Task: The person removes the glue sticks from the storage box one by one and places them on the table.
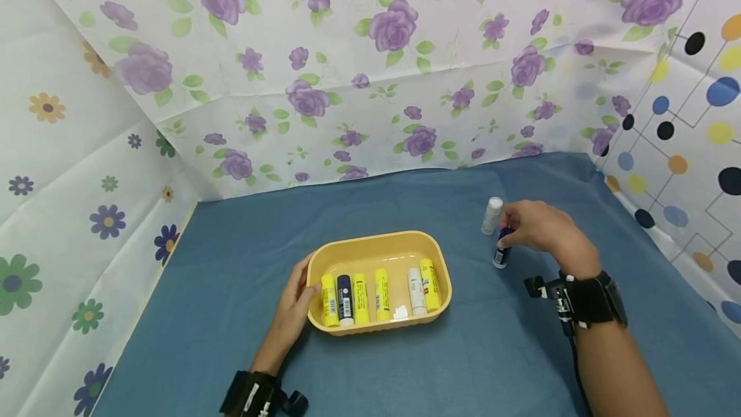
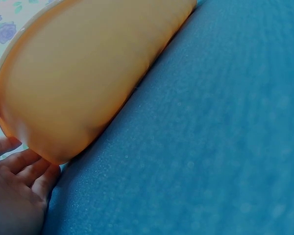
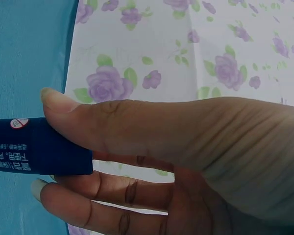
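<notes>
My right hand [image 1: 538,227] pinches a navy blue glue stick [image 1: 502,253] near its top, between thumb and fingers. The stick stands upright, its white end down at the blue cloth. In the right wrist view the thumb lies across the navy tube [image 3: 24,147]. A white glue stick [image 1: 492,216] stands just beyond that hand. My left hand [image 1: 292,304] grips the left end of a yellow tray [image 1: 379,240], thumb at the rim and fingers along the outer wall. Inside lean several yellow glue sticks [image 1: 360,298], a navy one [image 1: 345,300] and a white one [image 1: 416,291].
A blue cloth [image 1: 393,372] covers the table. Behind it hangs a white sheet with purple flowers [image 1: 359,114]. Patterned sheets also stand at the left [image 1: 87,243] and right [image 1: 683,147] sides. A cable [image 1: 576,365] runs from the right wrist camera along the forearm.
</notes>
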`<state>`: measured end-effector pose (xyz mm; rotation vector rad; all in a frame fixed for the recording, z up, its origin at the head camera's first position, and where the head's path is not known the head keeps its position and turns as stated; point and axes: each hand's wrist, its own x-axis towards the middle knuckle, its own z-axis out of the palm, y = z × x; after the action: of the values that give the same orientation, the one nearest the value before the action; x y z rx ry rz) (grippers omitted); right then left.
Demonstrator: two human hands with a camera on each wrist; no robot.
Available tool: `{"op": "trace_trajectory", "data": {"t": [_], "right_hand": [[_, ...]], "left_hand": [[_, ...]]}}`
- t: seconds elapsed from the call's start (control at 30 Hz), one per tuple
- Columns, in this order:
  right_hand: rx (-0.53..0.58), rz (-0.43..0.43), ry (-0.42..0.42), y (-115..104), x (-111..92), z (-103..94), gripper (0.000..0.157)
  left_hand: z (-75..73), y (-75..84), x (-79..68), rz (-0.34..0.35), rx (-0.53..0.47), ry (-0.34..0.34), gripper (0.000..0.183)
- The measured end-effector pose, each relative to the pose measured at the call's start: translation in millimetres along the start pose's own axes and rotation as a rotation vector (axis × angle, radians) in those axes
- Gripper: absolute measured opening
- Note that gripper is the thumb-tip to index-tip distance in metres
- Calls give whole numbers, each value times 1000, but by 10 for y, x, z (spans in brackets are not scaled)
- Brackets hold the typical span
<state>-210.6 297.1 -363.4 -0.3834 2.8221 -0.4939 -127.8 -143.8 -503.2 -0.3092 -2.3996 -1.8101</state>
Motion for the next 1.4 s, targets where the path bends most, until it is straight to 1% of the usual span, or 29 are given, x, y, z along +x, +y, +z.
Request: {"op": "trace_trajectory", "data": {"t": [0.23,0.37,0.6,0.73,0.97,1.07,1.17,1.3,1.33,1.4], "right_hand": [[18,-7,-3,11,0,-11,28],[25,-5,-15,26,24,-11,29],[46,6,-30,39,25,-1,34],[53,14,-31,42,21,2,40],[42,35,-50,44,6,-26,63],[49,36,-36,44,-42,-56,66],[61,21,-19,44,-92,-84,66],[68,11,-6,43,-133,-121,71],[66,15,-4,41,-138,-129,73],[68,18,-1,42,-147,-140,77]], "left_hand": [[-4,20,-2,12,-7,4,56],[-7,20,-2,2,-1,14,56],[-12,-9,-9,-17,8,10,56],[-2,-4,-9,-33,-7,23,56],[4,3,-1,-37,-8,27,56],[7,3,-3,-37,-16,22,56],[5,-5,-3,-23,-19,10,56],[-2,-17,1,3,-15,2,56],[-2,-12,0,4,-21,3,55],[-2,65,-7,-3,-20,3,56]]}}
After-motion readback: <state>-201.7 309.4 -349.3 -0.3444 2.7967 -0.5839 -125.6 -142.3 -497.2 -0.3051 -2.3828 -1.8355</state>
